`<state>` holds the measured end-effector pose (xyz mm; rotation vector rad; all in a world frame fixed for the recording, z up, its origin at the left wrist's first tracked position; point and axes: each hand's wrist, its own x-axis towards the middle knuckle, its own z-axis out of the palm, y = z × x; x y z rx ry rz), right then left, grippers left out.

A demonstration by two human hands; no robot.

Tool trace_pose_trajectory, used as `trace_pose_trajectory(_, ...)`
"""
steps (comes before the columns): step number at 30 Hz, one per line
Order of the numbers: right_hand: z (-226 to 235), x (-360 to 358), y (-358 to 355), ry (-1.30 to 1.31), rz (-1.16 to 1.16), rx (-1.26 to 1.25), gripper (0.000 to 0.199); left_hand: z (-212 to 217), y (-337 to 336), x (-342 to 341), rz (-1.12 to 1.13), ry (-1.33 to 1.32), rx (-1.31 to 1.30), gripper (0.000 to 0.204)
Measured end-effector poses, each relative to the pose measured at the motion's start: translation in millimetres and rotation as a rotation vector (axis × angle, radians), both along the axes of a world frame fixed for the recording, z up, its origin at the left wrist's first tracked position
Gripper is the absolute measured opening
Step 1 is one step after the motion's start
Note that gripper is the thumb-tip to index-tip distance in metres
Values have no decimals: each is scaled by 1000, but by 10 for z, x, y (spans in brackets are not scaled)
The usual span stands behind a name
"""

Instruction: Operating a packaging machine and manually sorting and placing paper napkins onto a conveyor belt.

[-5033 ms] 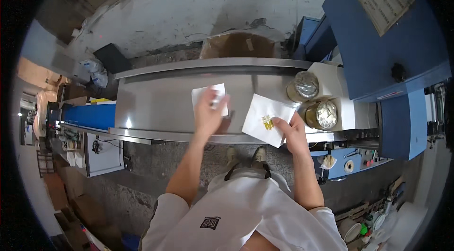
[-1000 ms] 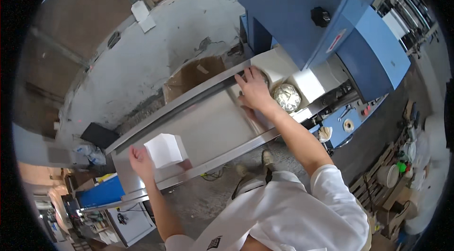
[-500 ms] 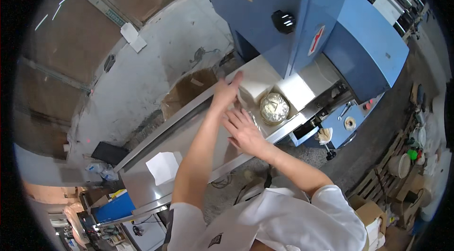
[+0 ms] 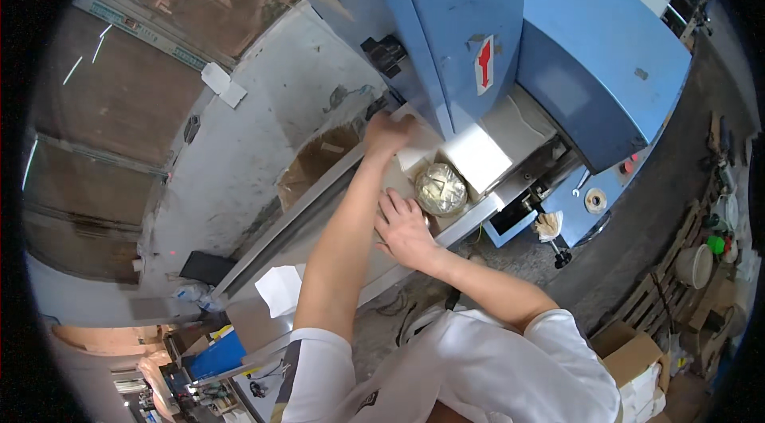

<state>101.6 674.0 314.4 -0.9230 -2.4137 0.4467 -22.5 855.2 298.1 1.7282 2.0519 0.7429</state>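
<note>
A round bundle in shiny, crinkled clear wrap [image 4: 441,189] sits on the metal work table [image 4: 374,251], between white paper-like blocks, one of which is the bright white block [image 4: 476,160]. My right hand [image 4: 408,232] lies open beside the bundle's near left side, its fingers spread and pointing away from me. Farther off, my left hand [image 4: 388,134] is at the table's far edge, next to the white material under the blue machine [image 4: 446,32]. Its fingers are bent and blurred, and I cannot make out anything in them.
A folded white paper [image 4: 279,290] lies on the table left of my left forearm. Behind the far rail stands an open cardboard box [image 4: 319,156]. To the right are a tape roll [image 4: 595,200] and a cloth-wrapped knob [image 4: 549,225] on the machine.
My view has turned, so the machine and the wrapped bundle appear farther left. My left hand has moved toward the machine's base, its fingers now bent. My right hand stays spread, closer to the bundle.
</note>
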Motion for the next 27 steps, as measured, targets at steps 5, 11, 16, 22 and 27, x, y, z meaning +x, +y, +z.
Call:
trace_pose_trajectory(5, 104, -106, -95, 61, 88, 20, 69, 275, -201, -296, 102, 121, -45, 48)
trace_pose_trajectory(11, 20, -121, -69, 41, 36, 32, 76, 387, -570, -581, 162, -323, -57, 38)
trace_pose_trajectory(16, 28, -243, -118, -35, -18, 81, 68, 765, -1248, -1337, 325, -788, -25, 32)
trace_pose_trajectory(22, -83, -733, 431, -217, -148, 250, 67, 1337, -2076, -2014, 308, -474, 18, 38)
trace_pose_trajectory(27, -32, -576, 1205, -444, -284, 275, 57, 1137, -2548, -1920, 318, -24, -188, 45)
